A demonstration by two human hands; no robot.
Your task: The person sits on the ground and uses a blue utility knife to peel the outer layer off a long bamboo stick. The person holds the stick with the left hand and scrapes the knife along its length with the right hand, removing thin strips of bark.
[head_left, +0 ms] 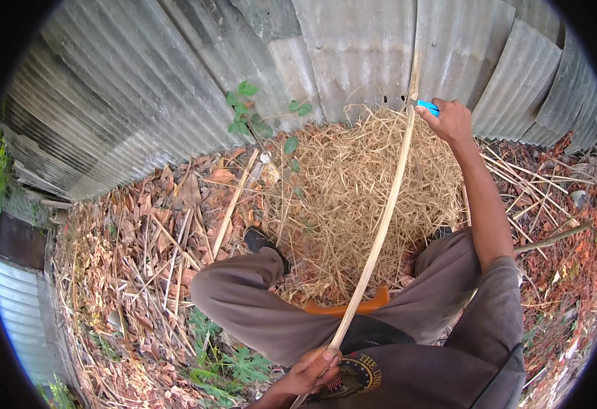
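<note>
I sit with my knees spread over a heap of dry straw shavings [353, 191]. A long pale bamboo strip [385, 211] runs from my lap up toward the metal wall. My left hand [315, 371] grips its near end, close to my belly. My right hand [452, 121] is stretched out to the strip's far part and holds a small blue-handled knife [426, 106] against it. An orange wooden piece [353, 307] lies between my thighs, partly hidden by the strip.
A corrugated metal wall [175, 88] curves around the back. Dry leaves and loose bamboo slats [233, 201] cover the ground at left. More sticks [550, 238] and leaf litter lie at right. Small green plants [244, 109] grow by the wall.
</note>
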